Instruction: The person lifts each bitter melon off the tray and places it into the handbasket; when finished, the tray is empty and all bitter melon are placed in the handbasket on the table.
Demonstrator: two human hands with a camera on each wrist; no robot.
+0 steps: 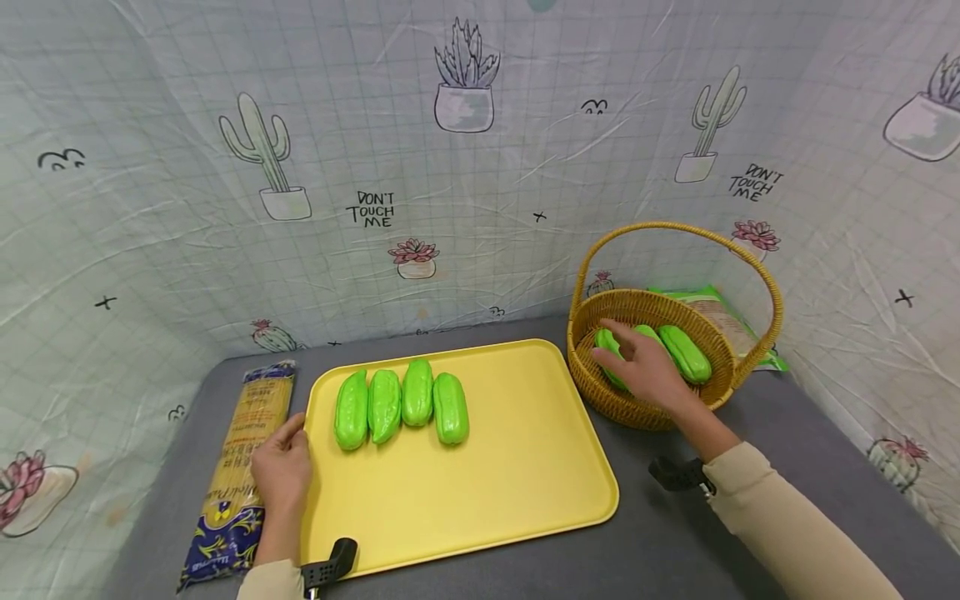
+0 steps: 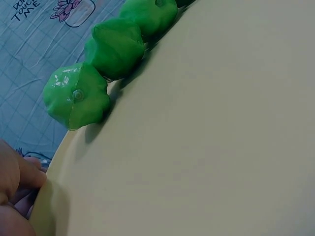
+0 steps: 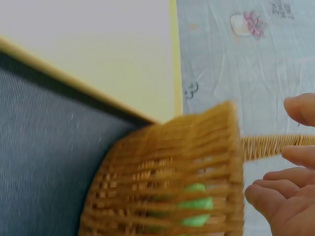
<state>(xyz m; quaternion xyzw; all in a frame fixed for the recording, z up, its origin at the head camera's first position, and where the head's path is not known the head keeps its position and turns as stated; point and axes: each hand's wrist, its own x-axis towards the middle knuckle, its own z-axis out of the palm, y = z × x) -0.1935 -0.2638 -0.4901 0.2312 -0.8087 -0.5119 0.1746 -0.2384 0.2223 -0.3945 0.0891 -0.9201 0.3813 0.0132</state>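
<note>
Several glossy green, elongated pepper-like vegetables (image 1: 385, 404) lie side by side on the yellow tray (image 1: 517, 467), toward its back left. In the left wrist view, the rounded ends of these green vegetables (image 2: 78, 96) show. My left hand (image 1: 282, 467) rests at the tray's left rim, fingers loosely bent and touching the edge. My right hand (image 1: 643, 367) is over the wicker basket (image 1: 622, 408), fingers apart and nothing visibly held. Three more green vegetables (image 1: 686, 354) lie in the basket, the leftmost partly hidden by that hand. In the right wrist view, my right hand (image 3: 290, 196) is beside the basket's rim.
A long pack of dry noodles (image 1: 243, 450) lies left of the tray, partly under the left forearm. Behind the basket leans a green-edged packet (image 1: 723, 321). The basket's tall handle (image 1: 667, 225) arches over it. A printed cloth (image 1: 480, 250) walls in the grey table (image 1: 525, 567).
</note>
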